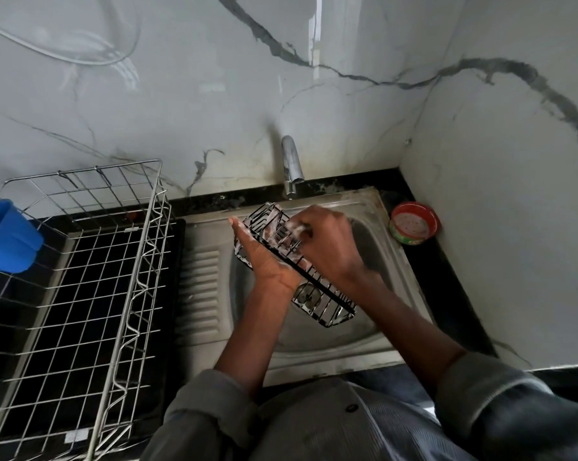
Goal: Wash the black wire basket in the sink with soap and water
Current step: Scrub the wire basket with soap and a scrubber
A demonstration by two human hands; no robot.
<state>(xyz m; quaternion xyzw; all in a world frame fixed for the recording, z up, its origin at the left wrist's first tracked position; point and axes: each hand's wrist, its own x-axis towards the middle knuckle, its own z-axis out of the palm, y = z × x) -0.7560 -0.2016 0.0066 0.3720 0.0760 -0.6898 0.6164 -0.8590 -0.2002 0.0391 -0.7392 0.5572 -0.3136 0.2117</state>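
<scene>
A long black wire basket [327, 302] is held tilted above the steel sink [364, 337], streaked with white soap foam. My left hand [264, 257] grips its left side from below, thumb pointing up along the rim. My right hand [327, 241] reaches into the basket's upper end, fingers curled round a small soapy scrubber that is mostly hidden under foam. The chrome tap [292, 164] stands above the sink's back edge; I see no water running from it.
A large steel wire dish rack [91, 274] sits on the black counter at left, with a blue plastic cup [6, 236] hooked on its left side. A red and green round soap tub [414, 222] stands at the sink's back right corner. Marble walls close the back and right.
</scene>
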